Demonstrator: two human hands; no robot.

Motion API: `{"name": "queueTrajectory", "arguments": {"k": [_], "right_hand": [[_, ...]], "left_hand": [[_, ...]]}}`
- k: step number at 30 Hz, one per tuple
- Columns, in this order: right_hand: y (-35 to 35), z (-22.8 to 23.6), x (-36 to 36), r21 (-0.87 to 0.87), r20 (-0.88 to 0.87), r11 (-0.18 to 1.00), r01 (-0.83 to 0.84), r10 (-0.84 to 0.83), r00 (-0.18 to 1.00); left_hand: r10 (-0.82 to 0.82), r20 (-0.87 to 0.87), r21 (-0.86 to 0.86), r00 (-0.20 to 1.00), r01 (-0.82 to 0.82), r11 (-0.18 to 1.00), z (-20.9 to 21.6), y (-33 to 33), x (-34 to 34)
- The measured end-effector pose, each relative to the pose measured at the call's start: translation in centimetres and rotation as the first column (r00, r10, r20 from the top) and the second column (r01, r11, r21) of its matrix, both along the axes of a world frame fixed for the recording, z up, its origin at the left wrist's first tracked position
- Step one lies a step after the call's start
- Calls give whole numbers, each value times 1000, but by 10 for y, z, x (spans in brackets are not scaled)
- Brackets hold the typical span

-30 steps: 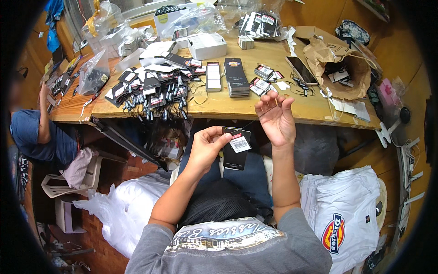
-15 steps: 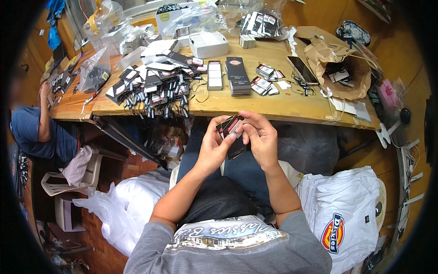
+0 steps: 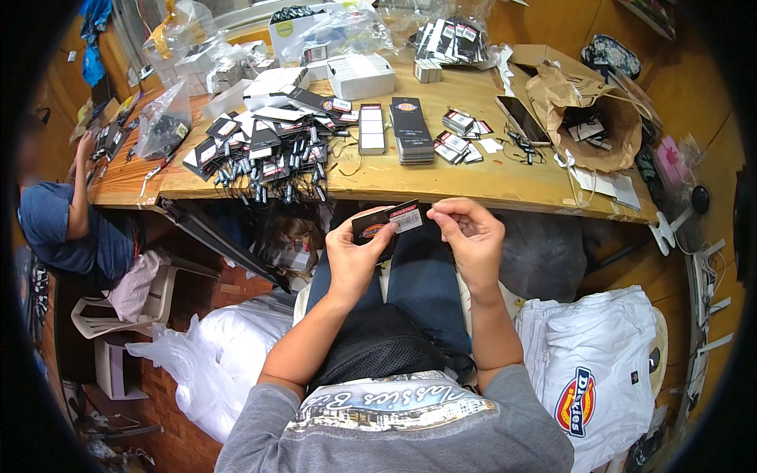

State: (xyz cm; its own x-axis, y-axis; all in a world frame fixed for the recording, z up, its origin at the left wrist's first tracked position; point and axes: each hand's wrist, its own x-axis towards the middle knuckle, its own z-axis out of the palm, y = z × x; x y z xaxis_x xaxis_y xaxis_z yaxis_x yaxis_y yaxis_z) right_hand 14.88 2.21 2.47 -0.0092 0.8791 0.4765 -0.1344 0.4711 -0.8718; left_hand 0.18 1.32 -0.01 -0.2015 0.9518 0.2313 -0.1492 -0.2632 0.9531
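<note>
Pinching black tags (image 3: 369, 225), the left hand (image 3: 351, 256) had its thumb pressed on their front and its fingers closed behind. The tags were over the person's lap, just near of the table's (image 3: 489, 186) near edge; the one toward the right showed a red strip and a white label. Just to their right, the right hand (image 3: 475, 236) was raised with its fingers curled and the tips of thumb and forefinger close together; whether anything thin lay between them could not be told.

On the table, to the left, was a heap (image 3: 264, 146) of tags with dark cords hanging over the near edge. Right of it stood a narrow tray (image 3: 372, 148), then a stack (image 3: 412, 135) of black cards, then small bundles (image 3: 456, 150) of labels. Farther right lay a phone (image 3: 520, 118) beside an open paper bag (image 3: 548, 98). A white box (image 3: 361, 81) sat on the far side. White shirts (image 3: 544, 347) were piled at the near right, and a plastic bag (image 3: 229, 359) at the near left.
</note>
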Motion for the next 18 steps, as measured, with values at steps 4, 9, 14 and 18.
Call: {"name": "queueTrajectory", "arguments": {"k": [4,9,14,18], "right_hand": [[-1,-3,-7,105,166,987,121,-137,977],[-5,-12,-10,-19,89,990,137,-135,987],[-5,-8,-16,44,34,981,189,-191,981],[-7,-11,-14,60,55,979,193,-196,979]], "left_hand": [[32,-111,69,993,-24,997,5,-3,1],[49,-272,186,961,2,983,10,-7,2],[39,-274,198,961,17,980,13,-9,5],[39,-278,196,960,17,980,13,-10,7]]}}
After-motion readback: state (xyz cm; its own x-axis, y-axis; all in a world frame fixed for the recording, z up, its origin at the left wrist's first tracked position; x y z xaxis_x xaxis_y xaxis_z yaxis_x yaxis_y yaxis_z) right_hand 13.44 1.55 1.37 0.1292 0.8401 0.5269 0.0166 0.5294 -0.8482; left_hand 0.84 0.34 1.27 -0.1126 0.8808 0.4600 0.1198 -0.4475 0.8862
